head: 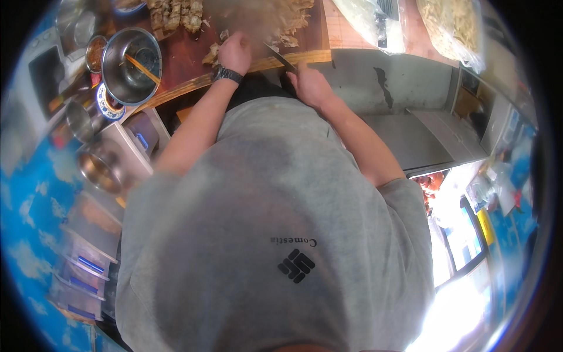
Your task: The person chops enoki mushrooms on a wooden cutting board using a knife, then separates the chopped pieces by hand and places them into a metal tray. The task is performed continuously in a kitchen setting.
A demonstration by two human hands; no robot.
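My right hand (312, 86) grips a knife (281, 58) at the front edge of a wooden board (184, 57). The dark blade slants up and left toward my left hand (235, 53), which is over the board with its fingers curled and partly lost in a blurred smear. Whether those fingers hold anything is unclear. A dark wristwatch (228, 75) circles my left wrist. Around that hand lie small scraps of pale brown food (212, 55). Farther back is a broad heap of brown, flaky food (297, 20), partly blurred, and layered brown pieces (176, 15) sit to its left.
At left, a steel bowl (132, 83) holds wooden chopsticks (143, 69). Beside it are a small bowl of reddish-brown food (95, 55) and a blue-and-white dish (110, 103). Clear plastic bags (369, 22) rest right of the board, one holding pale strips (451, 28).
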